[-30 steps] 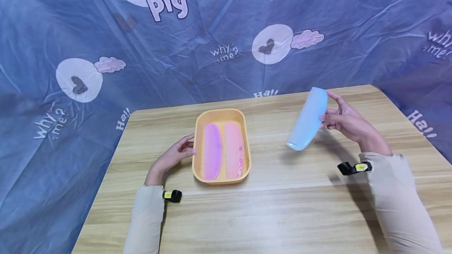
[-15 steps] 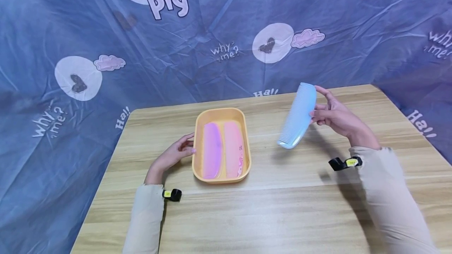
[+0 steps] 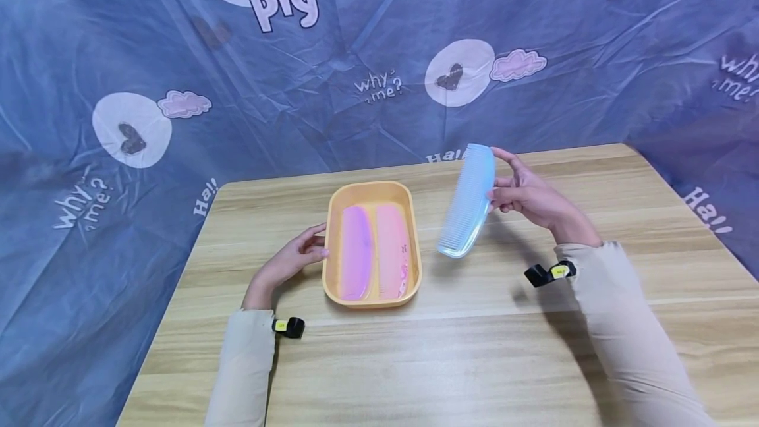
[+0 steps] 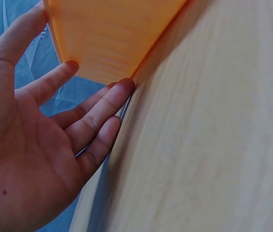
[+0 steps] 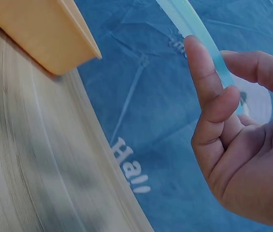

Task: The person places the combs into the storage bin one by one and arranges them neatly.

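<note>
My right hand (image 3: 530,199) pinches a blue comb (image 3: 471,199) by its curved back, thumb on one face and fingers on the other. The comb is tilted above the table, teeth to the left, its shadow below. In the right wrist view the comb (image 5: 200,31) shows nearly edge-on. My left hand (image 3: 290,261) touches the left side of a yellow-orange tray (image 3: 370,305), its fingers fairly straight against the wall in the left wrist view. Inside lie a purple comb (image 3: 358,256) and a pink comb (image 3: 391,249) with printed decoration, side by side.
The wooden table (image 3: 379,368) carries the tray left of centre. A blue printed cloth (image 3: 332,124) hangs behind and along the sides. Black wrist cameras, one at the left sleeve (image 3: 243,361) and one at the right sleeve (image 3: 622,321), stick out inward.
My right hand has carried the blue comb leftward, closer to the tray, turning it a little more upright. The left hand, the tray and its two combs have stayed in place.
</note>
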`<action>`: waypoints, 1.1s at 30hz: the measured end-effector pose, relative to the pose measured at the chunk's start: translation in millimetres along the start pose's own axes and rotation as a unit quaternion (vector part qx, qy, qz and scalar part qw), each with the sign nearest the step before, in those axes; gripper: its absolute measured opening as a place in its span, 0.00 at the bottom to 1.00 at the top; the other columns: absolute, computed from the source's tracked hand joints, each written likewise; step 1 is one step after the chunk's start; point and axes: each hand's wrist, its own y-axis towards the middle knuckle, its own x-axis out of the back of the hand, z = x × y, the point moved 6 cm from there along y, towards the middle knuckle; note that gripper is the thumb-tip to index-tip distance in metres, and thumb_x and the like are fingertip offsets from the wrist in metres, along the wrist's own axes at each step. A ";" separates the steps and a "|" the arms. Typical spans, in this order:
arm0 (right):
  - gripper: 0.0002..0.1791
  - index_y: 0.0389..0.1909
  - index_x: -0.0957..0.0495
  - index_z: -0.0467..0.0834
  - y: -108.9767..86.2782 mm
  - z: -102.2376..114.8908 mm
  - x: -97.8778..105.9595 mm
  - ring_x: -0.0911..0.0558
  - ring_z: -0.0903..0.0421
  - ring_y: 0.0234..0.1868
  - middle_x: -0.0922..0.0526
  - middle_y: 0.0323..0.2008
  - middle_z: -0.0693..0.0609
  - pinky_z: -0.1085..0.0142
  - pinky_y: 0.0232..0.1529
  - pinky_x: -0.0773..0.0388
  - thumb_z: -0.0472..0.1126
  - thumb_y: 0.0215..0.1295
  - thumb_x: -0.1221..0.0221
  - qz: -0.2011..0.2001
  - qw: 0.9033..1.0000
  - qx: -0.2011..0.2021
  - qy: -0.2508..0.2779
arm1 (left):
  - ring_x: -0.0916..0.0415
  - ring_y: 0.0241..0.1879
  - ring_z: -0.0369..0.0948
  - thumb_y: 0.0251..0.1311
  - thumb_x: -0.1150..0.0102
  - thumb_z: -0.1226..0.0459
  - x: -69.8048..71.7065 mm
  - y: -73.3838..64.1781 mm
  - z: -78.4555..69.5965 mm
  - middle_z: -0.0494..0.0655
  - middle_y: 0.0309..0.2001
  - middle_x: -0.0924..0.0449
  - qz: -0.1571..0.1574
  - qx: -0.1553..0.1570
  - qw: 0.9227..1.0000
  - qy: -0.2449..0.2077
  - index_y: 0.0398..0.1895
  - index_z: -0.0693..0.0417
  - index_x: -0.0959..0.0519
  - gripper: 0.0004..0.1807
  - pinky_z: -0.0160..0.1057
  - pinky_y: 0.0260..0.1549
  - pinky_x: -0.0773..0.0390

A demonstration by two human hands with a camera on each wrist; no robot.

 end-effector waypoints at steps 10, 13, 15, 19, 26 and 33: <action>0.49 0.74 0.63 0.52 20.0 -5.4 -21.1 0.16 0.58 0.26 0.15 0.33 0.52 0.73 0.23 0.26 0.21 0.62 0.48 0.007 0.999 -0.019 -0.036 | 0.37 0.66 0.59 0.67 0.45 0.60 2.7 2.0 1.2 0.66 0.69 0.40 0.003 0.001 1.000 -0.001 0.77 0.54 0.52 0.40 0.52 0.66 0.33; 0.48 0.74 0.63 0.52 25.6 -6.4 -27.5 0.15 0.57 0.26 0.14 0.33 0.52 0.73 0.23 0.27 0.22 0.63 0.48 0.013 0.998 -0.021 -0.051 | 0.37 0.66 0.59 0.67 0.45 0.61 3.6 2.2 1.3 0.67 0.68 0.40 0.002 -0.001 1.000 0.003 0.76 0.55 0.52 0.39 0.52 0.65 0.32; 0.48 0.74 0.63 0.53 29.2 -7.4 -31.9 0.15 0.57 0.26 0.14 0.33 0.52 0.73 0.23 0.27 0.22 0.63 0.49 0.015 0.998 -0.024 -0.059 | 0.37 0.66 0.59 0.67 0.45 0.61 4.0 2.4 1.9 0.67 0.68 0.39 0.002 0.000 1.000 0.004 0.76 0.55 0.52 0.39 0.53 0.66 0.33; 0.47 0.74 0.62 0.53 36.2 -9.8 -40.8 0.15 0.57 0.25 0.14 0.35 0.53 0.73 0.23 0.28 0.22 0.63 0.48 0.018 0.996 -0.030 -0.077 | 0.37 0.66 0.60 0.67 0.45 0.61 4.4 2.8 2.4 0.67 0.68 0.39 0.005 0.000 1.000 0.006 0.77 0.55 0.53 0.40 0.53 0.66 0.33; 0.48 0.74 0.60 0.54 46.8 -14.7 -54.3 0.16 0.57 0.24 0.14 0.35 0.54 0.72 0.23 0.29 0.23 0.62 0.47 0.020 0.996 -0.035 -0.079 | 0.36 0.66 0.59 0.67 0.45 0.60 6.1 4.9 4.1 0.67 0.68 0.39 0.006 -0.005 1.000 0.010 0.77 0.55 0.53 0.40 0.51 0.65 0.31; 0.49 0.75 0.62 0.54 57.9 -20.2 -65.0 0.16 0.57 0.25 0.15 0.35 0.54 0.72 0.23 0.29 0.23 0.62 0.47 0.024 0.995 -0.042 -0.087 | 0.35 0.65 0.57 0.67 0.44 0.60 8.1 7.5 5.1 0.65 0.68 0.38 0.000 0.001 1.000 0.014 0.76 0.54 0.52 0.40 0.48 0.64 0.30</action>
